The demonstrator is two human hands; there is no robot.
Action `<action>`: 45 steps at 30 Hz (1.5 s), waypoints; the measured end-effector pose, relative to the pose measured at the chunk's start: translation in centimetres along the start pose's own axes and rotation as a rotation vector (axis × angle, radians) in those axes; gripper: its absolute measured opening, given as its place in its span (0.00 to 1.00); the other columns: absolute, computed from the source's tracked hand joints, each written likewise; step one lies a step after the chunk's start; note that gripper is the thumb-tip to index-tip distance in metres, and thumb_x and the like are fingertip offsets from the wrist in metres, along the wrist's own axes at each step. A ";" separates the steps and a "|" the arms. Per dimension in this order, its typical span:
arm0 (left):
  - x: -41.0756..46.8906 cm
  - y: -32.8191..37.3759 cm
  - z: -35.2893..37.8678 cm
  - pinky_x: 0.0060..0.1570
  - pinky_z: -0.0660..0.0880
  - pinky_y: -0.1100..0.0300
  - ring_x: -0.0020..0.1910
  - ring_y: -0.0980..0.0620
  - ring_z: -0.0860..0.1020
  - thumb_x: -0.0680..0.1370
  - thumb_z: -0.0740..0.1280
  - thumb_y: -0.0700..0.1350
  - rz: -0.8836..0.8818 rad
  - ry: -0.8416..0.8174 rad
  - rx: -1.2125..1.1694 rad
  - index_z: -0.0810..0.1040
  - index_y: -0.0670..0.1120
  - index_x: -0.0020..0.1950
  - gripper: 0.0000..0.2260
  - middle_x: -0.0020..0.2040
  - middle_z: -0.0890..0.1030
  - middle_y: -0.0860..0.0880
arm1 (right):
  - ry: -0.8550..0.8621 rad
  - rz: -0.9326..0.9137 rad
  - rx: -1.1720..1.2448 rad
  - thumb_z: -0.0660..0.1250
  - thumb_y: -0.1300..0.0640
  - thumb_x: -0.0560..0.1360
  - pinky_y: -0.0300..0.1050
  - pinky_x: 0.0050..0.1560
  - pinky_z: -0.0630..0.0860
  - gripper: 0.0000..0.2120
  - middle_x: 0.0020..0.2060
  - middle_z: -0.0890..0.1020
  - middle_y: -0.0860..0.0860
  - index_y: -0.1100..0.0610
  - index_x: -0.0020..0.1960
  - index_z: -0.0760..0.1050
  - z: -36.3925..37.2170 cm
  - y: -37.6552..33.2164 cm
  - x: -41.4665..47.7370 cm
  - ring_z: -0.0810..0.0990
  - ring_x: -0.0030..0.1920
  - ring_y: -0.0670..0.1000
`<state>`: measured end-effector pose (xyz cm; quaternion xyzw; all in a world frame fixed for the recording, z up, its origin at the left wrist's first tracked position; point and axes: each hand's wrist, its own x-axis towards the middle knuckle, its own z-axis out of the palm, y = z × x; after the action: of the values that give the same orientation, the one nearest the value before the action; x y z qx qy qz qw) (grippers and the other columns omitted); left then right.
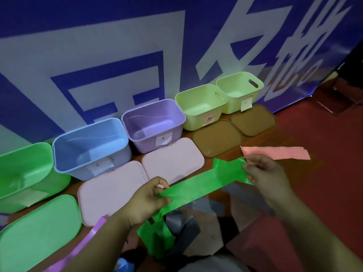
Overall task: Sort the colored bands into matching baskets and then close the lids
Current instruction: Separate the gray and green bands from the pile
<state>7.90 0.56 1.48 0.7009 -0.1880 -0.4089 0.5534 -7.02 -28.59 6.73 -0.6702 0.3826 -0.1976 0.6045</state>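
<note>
Currently the left hand (145,201) and right hand (265,173) pinch a flat green band (200,185) stretched between them; if either pinch slips, it may snap away.

1 head-worn wide-angle view, tilted forward-down; left hand (146,201), right hand (264,178) close below; basket row (149,143) farther ahead

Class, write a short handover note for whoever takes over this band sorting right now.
Left hand and right hand each pinch the green band, stretched between them. The green basket stands open at far left, its green lid lying in front. Pink band, purple band and grey bands lie loose. No lid closed yet. Left: drop green in, sort the rest, close all lids.
</note>
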 end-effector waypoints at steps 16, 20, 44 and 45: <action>20.3 2.7 13.6 0.34 0.73 0.67 0.32 0.62 0.75 0.74 0.71 0.32 -0.073 0.248 0.328 0.81 0.44 0.43 0.07 0.36 0.81 0.52 | 0.156 0.254 -0.275 0.68 0.69 0.73 0.53 0.50 0.79 0.16 0.47 0.82 0.54 0.54 0.56 0.77 -14.9 12.7 11.4 0.81 0.47 0.56; 23.3 3.6 15.8 0.33 0.72 0.71 0.34 0.59 0.77 0.74 0.70 0.33 -0.082 0.219 0.408 0.81 0.44 0.46 0.06 0.39 0.81 0.50 | 0.161 0.286 -0.321 0.68 0.68 0.74 0.44 0.44 0.74 0.14 0.48 0.83 0.54 0.58 0.57 0.78 -16.7 14.1 12.7 0.81 0.46 0.55; 2.5 -2.8 5.7 0.50 0.74 0.58 0.49 0.52 0.78 0.73 0.76 0.41 -0.165 0.511 0.731 0.79 0.50 0.59 0.16 0.52 0.76 0.54 | -0.594 -0.169 -0.761 0.64 0.51 0.66 0.48 0.53 0.73 0.14 0.49 0.75 0.48 0.51 0.50 0.77 1.3 11.7 3.1 0.76 0.51 0.52; 1.3 -3.4 5.4 0.50 0.73 0.59 0.49 0.52 0.78 0.72 0.76 0.41 -0.176 0.521 0.738 0.79 0.50 0.59 0.17 0.52 0.75 0.54 | -0.641 -0.159 -0.771 0.63 0.50 0.66 0.47 0.53 0.73 0.15 0.50 0.75 0.49 0.52 0.51 0.77 2.3 11.5 2.3 0.77 0.51 0.52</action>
<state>3.82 -2.59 -2.43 0.9437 -0.1155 -0.1704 0.2588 -7.06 -28.49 -5.25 -0.8986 0.1707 0.1280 0.3834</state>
